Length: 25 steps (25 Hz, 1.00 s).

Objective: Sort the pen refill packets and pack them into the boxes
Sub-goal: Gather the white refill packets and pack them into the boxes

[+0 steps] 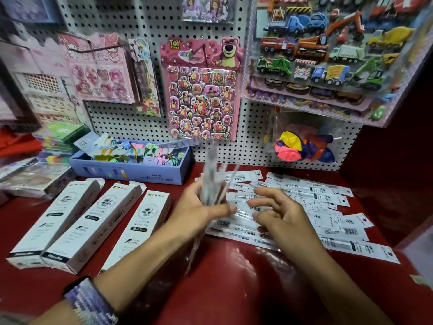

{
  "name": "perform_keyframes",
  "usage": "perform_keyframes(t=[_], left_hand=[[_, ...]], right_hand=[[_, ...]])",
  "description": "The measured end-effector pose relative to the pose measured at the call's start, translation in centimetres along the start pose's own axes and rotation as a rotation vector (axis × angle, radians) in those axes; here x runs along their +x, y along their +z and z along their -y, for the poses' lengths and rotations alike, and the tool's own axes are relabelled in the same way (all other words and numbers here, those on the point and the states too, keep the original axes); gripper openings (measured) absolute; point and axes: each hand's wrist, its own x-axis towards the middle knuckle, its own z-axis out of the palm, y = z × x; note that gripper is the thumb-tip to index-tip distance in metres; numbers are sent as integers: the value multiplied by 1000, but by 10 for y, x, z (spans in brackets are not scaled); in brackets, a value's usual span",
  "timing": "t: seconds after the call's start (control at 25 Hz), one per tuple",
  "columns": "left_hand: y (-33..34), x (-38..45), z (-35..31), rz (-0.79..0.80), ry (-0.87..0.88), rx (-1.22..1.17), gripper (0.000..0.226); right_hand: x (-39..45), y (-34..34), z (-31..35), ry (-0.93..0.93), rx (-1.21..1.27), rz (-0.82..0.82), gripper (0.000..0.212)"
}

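While left hand [199, 207] grips an upright, blurred bundle of refill packets [214, 181], right hand [278, 214] hovers relaxed w/ nothing in it over loose packets [311, 207]; square bundle ends first (boxes [82, 221] wait left, flaps open).

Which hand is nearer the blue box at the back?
Left. The left hand, gripping a bundle of packets, sits just in front of the blue box; the right hand is farther right.

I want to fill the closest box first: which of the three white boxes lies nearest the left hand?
The rightmost white box: its long side lies right beside the left hand and forearm; the other two lie farther left.
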Motion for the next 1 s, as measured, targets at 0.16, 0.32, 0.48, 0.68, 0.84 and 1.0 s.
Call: perform_keyframes(t=[0.16, 0.32, 0.48, 0.68, 0.84, 1.0], left_hand=[[15, -4, 15, 26, 66, 30, 32], [12, -4, 15, -5, 143, 0, 35], [12, -11, 37, 156, 148, 407, 34], [18, -28, 21, 123, 238, 450, 42], [5, -33, 25, -14, 265, 776, 38], [-3, -45, 20, 1, 261, 934, 53]], right_hand=[[-5, 12, 0, 9, 123, 156, 40], [-5, 15, 1, -64, 131, 183, 56], [-7, 30, -10, -14, 129, 202, 47], [-5, 57, -14, -63, 79, -25, 32], [-7, 67, 0, 12, 486, -39, 19], [-14, 85, -2, 138, 478, -29, 19]])
